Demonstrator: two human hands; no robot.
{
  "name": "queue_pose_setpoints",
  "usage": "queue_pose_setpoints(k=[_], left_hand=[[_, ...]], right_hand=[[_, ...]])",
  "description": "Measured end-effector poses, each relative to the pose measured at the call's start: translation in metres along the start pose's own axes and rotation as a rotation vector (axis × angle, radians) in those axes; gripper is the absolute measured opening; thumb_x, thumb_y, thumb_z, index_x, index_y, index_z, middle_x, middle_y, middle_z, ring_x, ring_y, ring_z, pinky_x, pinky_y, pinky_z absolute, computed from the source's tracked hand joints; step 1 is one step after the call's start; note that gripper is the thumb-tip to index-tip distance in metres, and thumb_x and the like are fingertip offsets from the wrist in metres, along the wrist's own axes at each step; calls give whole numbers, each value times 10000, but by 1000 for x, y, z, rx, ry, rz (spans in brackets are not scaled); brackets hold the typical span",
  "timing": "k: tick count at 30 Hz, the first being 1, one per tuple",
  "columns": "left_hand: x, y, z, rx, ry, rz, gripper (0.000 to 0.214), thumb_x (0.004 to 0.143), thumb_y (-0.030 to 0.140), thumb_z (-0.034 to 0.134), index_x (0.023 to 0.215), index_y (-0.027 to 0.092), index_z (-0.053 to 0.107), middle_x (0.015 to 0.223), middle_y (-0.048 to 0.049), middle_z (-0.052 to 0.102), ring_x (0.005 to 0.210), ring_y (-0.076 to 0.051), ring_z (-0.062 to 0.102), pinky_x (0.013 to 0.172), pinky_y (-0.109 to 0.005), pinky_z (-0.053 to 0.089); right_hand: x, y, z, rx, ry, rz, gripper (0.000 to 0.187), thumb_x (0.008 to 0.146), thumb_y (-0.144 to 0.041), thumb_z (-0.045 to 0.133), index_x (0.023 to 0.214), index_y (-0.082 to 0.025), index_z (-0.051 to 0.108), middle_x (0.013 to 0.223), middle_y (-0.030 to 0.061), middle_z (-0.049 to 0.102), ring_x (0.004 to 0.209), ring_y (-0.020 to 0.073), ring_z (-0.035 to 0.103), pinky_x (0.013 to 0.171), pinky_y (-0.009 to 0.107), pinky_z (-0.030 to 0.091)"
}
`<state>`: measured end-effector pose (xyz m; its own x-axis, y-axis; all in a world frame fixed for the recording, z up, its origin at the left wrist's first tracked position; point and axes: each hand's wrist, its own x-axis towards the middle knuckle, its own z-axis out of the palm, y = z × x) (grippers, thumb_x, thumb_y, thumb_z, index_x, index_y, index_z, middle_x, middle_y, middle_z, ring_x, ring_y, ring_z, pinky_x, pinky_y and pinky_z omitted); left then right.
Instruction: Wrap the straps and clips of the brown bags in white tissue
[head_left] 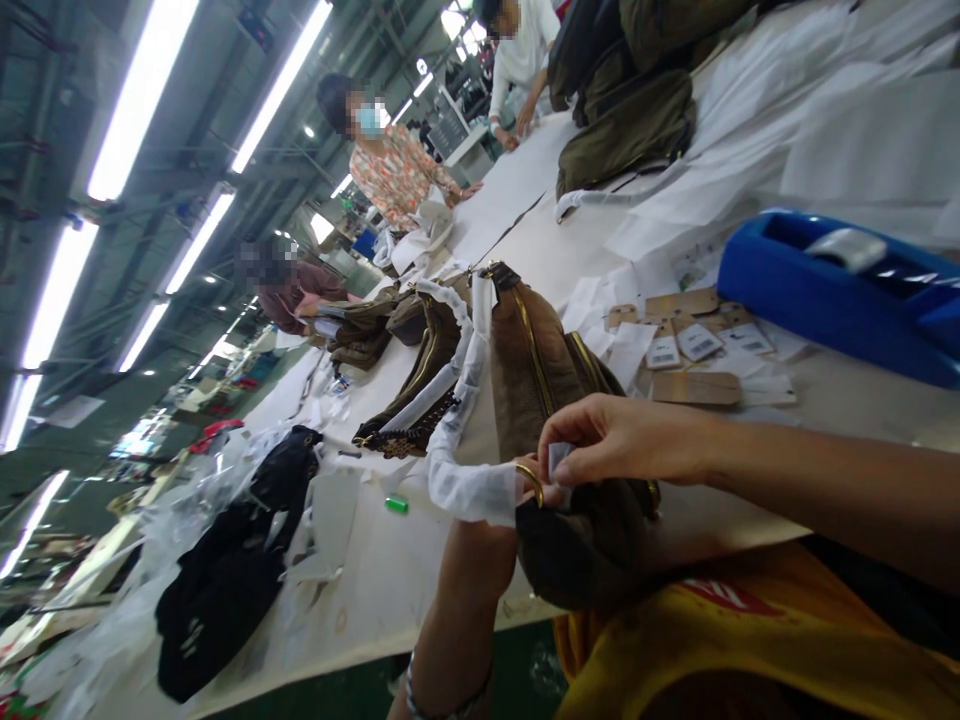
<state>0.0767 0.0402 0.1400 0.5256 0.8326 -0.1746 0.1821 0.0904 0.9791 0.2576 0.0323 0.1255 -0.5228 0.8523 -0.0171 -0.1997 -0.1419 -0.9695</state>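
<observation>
A brown handbag with gold zippers lies at the table edge in front of me. Its handle is wrapped in white tissue paper and joins the bag at a gold ring. My left hand comes up from below and closes around the wrapped handle by the ring; most of its fingers are hidden behind it. Over the same spot, my right hand pinches a small white piece, paper or tape, between thumb and fingers.
Beyond lies another brown handbag with a wrapped handle. Cardboard tags and a blue tape dispenser are on the right. A black bag lies left, near a small green object. Several people work farther along the table.
</observation>
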Motion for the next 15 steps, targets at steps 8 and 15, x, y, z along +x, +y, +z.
queue_pose_setpoints(k=[8, 15], left_hand=[[3, 6, 5, -115, 30, -129, 230, 538, 275, 759, 597, 151, 575, 633, -34, 536, 644, -176, 506, 560, -266, 402], [-1, 6, 1, -26, 39, -110, 158, 580, 227, 724, 582, 137, 594, 633, -45, 553, 666, -181, 529, 572, -260, 406]], right_hand=[[3, -3, -3, -21, -60, -17, 200, 627, -54, 478, 749, -130, 617, 688, -13, 615, 648, 87, 549, 595, 183, 408], [0, 5, -5, -365, -24, -382, 212, 668, -12, 486, 775, -112, 639, 832, 30, 595, 783, 109, 563, 717, 210, 439]])
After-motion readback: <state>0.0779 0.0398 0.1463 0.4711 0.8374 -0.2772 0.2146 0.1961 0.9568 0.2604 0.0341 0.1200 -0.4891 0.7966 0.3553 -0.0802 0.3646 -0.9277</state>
